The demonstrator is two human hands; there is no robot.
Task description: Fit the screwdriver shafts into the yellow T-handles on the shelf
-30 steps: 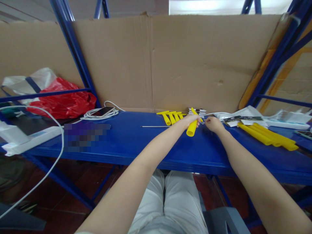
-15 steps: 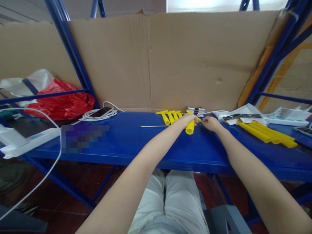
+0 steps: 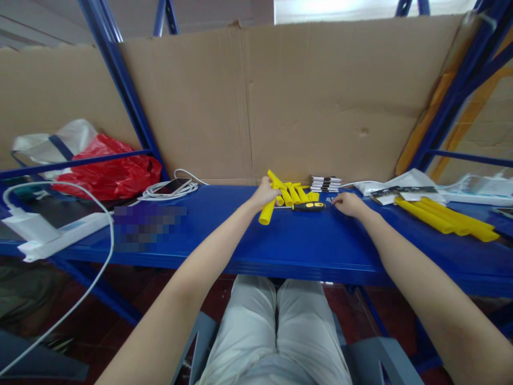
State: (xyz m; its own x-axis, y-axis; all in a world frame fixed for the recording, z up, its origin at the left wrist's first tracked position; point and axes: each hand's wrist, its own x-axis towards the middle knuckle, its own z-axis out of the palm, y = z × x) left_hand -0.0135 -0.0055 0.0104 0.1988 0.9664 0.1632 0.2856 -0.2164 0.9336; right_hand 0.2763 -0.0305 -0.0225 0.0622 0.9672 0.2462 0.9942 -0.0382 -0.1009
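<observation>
My left hand [image 3: 265,192] is wrapped around a yellow T-shaped tube [image 3: 266,214], its round end tilted down toward me just above the blue table. Beside it on the right lie several more yellow T-shaped tubes [image 3: 295,193] in a row. In front of them rests a screwdriver [image 3: 308,206] with a black and yellow handle, its shaft pointing left. My right hand [image 3: 348,205] is low at the tabletop with its fingers pinched together. Near its fingertips are small metal pieces [image 3: 330,199]; whatever the pinch holds is too small to make out.
A stack of white packets with dark bands [image 3: 325,184] stands at the cardboard wall [image 3: 304,96]. Long yellow tubes [image 3: 444,218] and white bags [image 3: 395,184] lie at the right. A coiled white cable [image 3: 168,190], phone, power strip [image 3: 68,235] and red bag [image 3: 112,168] are at the left.
My left hand has moved left with the yellow T-shaped tube, away from my right hand. The screwdriver's handle now shows. My right hand stays by the small metal pieces.
</observation>
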